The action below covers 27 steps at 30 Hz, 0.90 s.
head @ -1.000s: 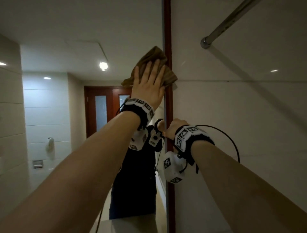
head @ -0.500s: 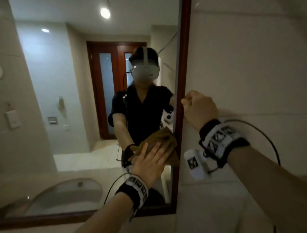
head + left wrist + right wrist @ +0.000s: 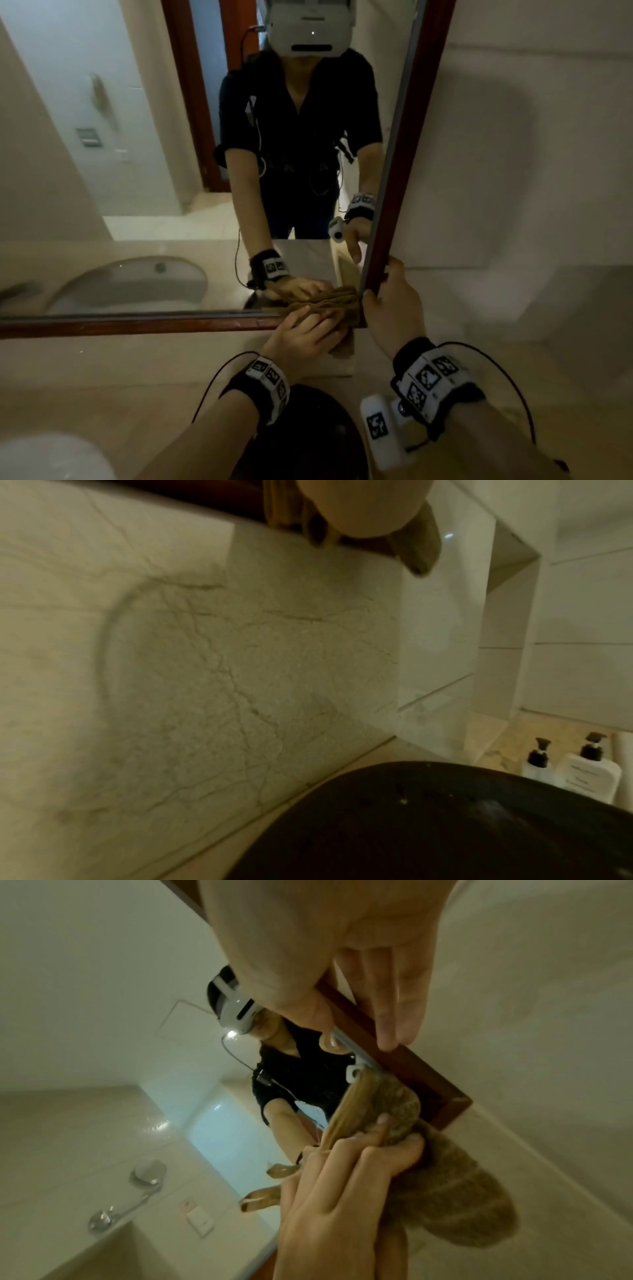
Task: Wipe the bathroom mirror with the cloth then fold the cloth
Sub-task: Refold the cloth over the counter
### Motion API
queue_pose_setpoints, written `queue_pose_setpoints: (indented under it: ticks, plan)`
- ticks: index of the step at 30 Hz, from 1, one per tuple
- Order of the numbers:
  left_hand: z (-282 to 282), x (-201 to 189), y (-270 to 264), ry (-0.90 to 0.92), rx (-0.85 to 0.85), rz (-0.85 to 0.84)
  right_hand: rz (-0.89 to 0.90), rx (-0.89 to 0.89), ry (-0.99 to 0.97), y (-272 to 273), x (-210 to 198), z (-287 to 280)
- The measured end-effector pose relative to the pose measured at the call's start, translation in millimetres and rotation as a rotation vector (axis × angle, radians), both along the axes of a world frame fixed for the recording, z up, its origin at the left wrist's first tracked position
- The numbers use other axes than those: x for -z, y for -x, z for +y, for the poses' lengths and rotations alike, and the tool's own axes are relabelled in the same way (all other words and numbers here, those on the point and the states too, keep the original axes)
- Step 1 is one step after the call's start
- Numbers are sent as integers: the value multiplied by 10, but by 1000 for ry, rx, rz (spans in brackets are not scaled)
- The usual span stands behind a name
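The brown cloth (image 3: 337,305) is bunched against the bottom right corner of the mirror (image 3: 154,137), overlapping its dark red wooden frame (image 3: 411,120). My left hand (image 3: 308,329) lies on the cloth and presses it to the glass with fairly straight fingers. In the right wrist view the cloth (image 3: 445,1199) hangs below the frame corner (image 3: 445,1107) under my left hand (image 3: 335,1191). My right hand (image 3: 383,291) holds the right frame strip just above the cloth, thumb on the glass side, fingers (image 3: 397,1010) on the outer side. The left wrist view shows only a cloth end (image 3: 418,553).
A marble backsplash (image 3: 240,669) and beige counter (image 3: 120,383) run below the mirror. A dark round object (image 3: 308,442) sits on the counter under my wrists. Two white pump bottles (image 3: 589,775) stand to the right. Tiled wall (image 3: 531,171) lies right of the frame.
My left hand has swept the cloth down the mirror's right edge from the top to the bottom corner. My right hand slid down the frame and now clasps it.
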<state>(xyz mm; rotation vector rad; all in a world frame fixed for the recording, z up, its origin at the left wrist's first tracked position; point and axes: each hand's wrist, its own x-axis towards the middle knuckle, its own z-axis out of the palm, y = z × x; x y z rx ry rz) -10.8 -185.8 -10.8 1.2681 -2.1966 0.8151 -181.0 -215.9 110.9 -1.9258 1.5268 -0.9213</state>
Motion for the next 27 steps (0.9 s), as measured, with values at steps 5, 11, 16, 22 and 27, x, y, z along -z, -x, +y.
queue_pose_setpoints:
  ticks: [5,11,16,22,27]
  plan:
    - [307,-400,116,-454,-88,465,-140,125,-226,26,77,436]
    - [1024,-662,423,-824,-208,1230,-498,-70,-581,-169,454,980]
    - [1798,-456,288,-952,-123,1398,-546,-184,-577,-192,601,1466]
    - [2839,-468,113,-1104,-235,1373,-622,-219,-807,-114,616,2216]
    - [3402,-383,-14,-1076,-316,1490,-660,-221,-845,-224,616,2783]
